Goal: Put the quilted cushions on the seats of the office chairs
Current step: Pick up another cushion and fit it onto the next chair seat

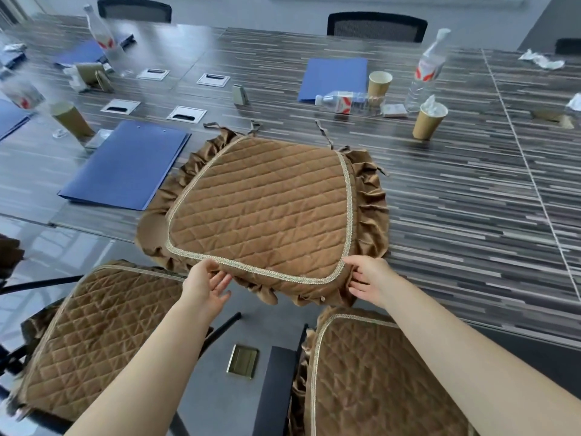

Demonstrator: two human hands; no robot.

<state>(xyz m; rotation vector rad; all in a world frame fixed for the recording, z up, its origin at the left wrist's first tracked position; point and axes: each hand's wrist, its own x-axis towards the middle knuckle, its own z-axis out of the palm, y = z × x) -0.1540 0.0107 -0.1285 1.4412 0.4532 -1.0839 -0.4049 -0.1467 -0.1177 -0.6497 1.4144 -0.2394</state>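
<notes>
A brown quilted cushion point(264, 202) with a ruffled skirt and pale trim lies on the striped meeting table point(456, 221), its near edge hanging over the table's front. My left hand point(206, 286) pinches that near edge at its left corner, thumb on the trim and fingers under the ruffle. At the near right corner, my right hand point(367, 281) pinches the cushion the same way. Two more quilted cushions lie on office chair seats below: one at the lower left point(94, 338) and one at the lower right point(377, 382).
On the table are blue folders point(125, 165), paper cups point(429, 122), upright and fallen water bottles point(345, 103), crumpled tissues and metal cable ports point(187, 114). Black chair backs point(375, 26) stand at the far side. A brass floor box point(242, 361) lies between the two near chairs.
</notes>
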